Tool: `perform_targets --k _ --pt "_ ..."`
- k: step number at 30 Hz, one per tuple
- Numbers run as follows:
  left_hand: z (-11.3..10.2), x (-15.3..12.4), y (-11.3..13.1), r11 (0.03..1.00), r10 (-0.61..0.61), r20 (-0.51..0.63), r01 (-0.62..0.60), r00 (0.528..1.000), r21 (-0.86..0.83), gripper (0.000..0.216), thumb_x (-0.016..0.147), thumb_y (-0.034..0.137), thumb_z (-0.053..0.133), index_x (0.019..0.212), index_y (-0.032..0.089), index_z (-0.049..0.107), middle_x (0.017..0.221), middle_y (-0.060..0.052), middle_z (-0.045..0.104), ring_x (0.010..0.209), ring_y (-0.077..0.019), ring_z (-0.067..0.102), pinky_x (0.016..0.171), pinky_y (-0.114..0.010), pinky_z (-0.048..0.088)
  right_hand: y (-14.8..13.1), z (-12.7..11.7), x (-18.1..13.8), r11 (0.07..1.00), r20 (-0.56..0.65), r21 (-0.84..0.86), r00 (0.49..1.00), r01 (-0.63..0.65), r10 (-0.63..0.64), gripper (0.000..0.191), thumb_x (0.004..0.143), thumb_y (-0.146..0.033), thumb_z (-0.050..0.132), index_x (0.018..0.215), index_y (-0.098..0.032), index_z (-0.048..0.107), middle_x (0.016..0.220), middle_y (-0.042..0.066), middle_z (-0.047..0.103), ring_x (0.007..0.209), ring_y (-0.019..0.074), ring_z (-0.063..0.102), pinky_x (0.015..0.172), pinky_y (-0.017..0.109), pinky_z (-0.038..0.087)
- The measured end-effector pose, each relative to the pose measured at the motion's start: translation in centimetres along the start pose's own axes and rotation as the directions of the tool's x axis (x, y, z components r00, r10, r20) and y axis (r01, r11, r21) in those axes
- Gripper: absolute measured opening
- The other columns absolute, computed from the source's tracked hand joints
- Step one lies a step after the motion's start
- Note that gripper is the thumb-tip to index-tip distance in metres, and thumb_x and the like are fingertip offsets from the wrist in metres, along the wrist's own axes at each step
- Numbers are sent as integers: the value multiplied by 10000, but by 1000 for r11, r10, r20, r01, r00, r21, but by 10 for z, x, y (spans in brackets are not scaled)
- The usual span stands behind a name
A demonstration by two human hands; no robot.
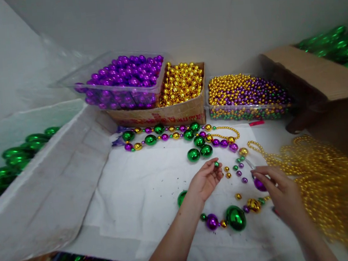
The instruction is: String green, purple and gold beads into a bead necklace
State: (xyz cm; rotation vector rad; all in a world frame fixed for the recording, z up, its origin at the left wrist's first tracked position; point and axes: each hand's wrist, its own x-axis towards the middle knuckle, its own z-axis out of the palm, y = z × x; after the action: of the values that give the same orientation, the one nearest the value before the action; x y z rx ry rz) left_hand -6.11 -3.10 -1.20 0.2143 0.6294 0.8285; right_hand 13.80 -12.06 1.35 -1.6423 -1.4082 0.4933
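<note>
My left hand point(207, 179) is over the middle of the white cloth point(136, 190), pinching a small green bead point(216, 164) at the fingertips. In my right hand point(278, 186) is a thin silvery tool point(250, 163); its full shape is hidden by the fingers. The tip points toward a gold ball point(243, 152) and small green beads. Loose small gold beads point(227, 169) and purple beads point(239, 173) lie between the hands. Nearer me curves a partly strung bead garland with a large green ball point(235, 218); my left forearm hides part of it. A purple ball point(259, 184) sits beside my right fingers.
Behind lie a strung garland point(151, 140), a tub of purple balls point(126, 73), a box of gold balls point(182, 83) and a tub of mixed beads point(247, 95). Gold bead strands point(328, 190) spread right, near a cardboard box point(315, 69). A white-walled bin point(52, 169) borders the left.
</note>
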Motion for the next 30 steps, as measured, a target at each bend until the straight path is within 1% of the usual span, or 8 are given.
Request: perform_targets --k 3,6,9,11,13,16,22,30 --pt "-1 -3 3 998 -4 0 4 1000 -69 187 827 58 547 985 115 630 849 -77 661 706 -105 623 673 -204 502 -10 2 -7 977 69 92 980 -194 188 260 864 -429 556 841 -197 671 820 53 690 764 198 626 688 308 494" --pt "-1 -3 6 995 4 -38 -7 999 -98 137 846 83 536 943 105 630 827 -78 660 677 -107 618 629 -201 501 -20 5 -18 932 174 169 940 -321 292 305 843 -460 563 893 -179 671 771 58 698 681 183 631 602 269 503" --pt "-1 -2 9 993 10 -91 -21 996 -114 109 869 130 527 899 96 626 786 -73 652 636 -105 608 591 -199 499 -29 9 -31 887 267 179 888 -427 374 428 831 -503 551 1057 -157 661 623 23 647 453 128 519 413 228 414" --pt "-1 -2 11 993 15 -118 -29 993 -116 119 879 151 521 898 94 624 759 -68 645 617 -103 603 573 -196 496 -35 11 -40 870 305 151 859 -470 411 498 835 -528 526 1124 -140 648 547 -2 597 377 99 429 351 208 335" --pt "0 -3 12 993 37 -125 -50 991 -107 136 886 157 512 936 98 625 752 -65 642 609 -101 600 562 -193 493 -41 11 -48 874 312 110 851 -474 422 513 838 -536 512 1115 -132 662 533 1 589 391 100 438 349 201 315" --pt "1 -4 13 992 74 -130 -86 989 -93 152 891 162 509 975 108 624 756 -61 640 609 -97 599 561 -188 491 -44 11 -56 895 349 43 846 -445 404 502 847 -537 493 1093 -142 682 541 9 601 427 110 477 387 205 337" --pt "4 -4 12 984 148 -126 -158 981 -80 72 846 107 564 891 109 620 817 -72 653 671 -96 612 631 -191 501 -40 13 -59 906 428 -13 817 -422 387 551 868 -545 430 1139 -122 656 556 8 598 408 112 467 406 227 334" --pt "3 -6 10 980 184 -95 -191 978 -60 145 772 88 650 908 126 618 845 -54 651 707 -95 608 688 -199 491 -37 13 -59 921 405 -46 836 -386 371 524 872 -523 424 1111 -121 661 533 3 596 443 133 503 465 245 382"
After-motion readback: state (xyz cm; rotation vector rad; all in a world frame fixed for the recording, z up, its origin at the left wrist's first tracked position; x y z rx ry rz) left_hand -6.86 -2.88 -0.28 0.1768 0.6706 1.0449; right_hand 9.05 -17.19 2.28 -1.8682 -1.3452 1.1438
